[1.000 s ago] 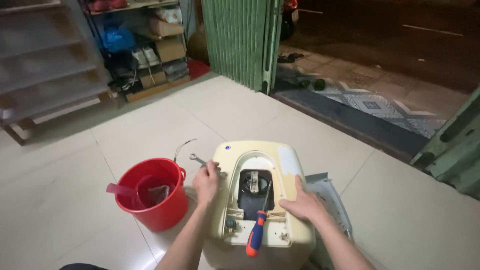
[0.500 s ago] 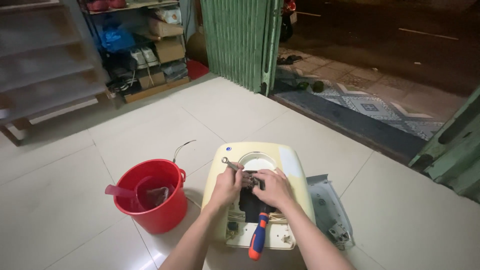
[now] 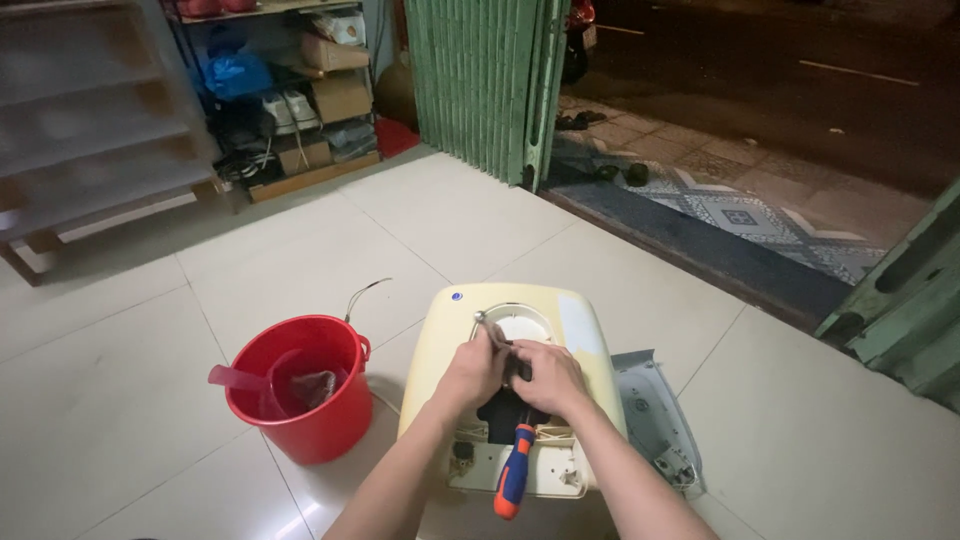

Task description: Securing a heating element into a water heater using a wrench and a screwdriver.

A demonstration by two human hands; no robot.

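Both hands, earlier apart on the heater (image 3: 455, 345), now meet over its opening, left hand (image 3: 470, 372) gripping a wrench (image 3: 490, 328), right hand (image 3: 548, 378) closed beside it, screwdriver (image 3: 514, 475) below, bucket (image 3: 300, 395) leftward; loosening underway, steady turning needed.

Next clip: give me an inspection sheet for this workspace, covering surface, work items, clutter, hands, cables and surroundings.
Surface: pale glossy floor tiles.
Work items: cream water heater lying on the floor, its service opening uncovered; metal wrench at the opening; orange-and-blue screwdriver resting on the heater's near end.
Clutter: red bucket with a pink scoop inside, to the left; grey cover panel on the floor to the right.
Hands: left hand grips the wrench; right hand is pressed at the opening beside it.
Cables: thin wire on the tiles behind the bucket.
Surroundings: cluttered shelves, green folding gate, dark street beyond.
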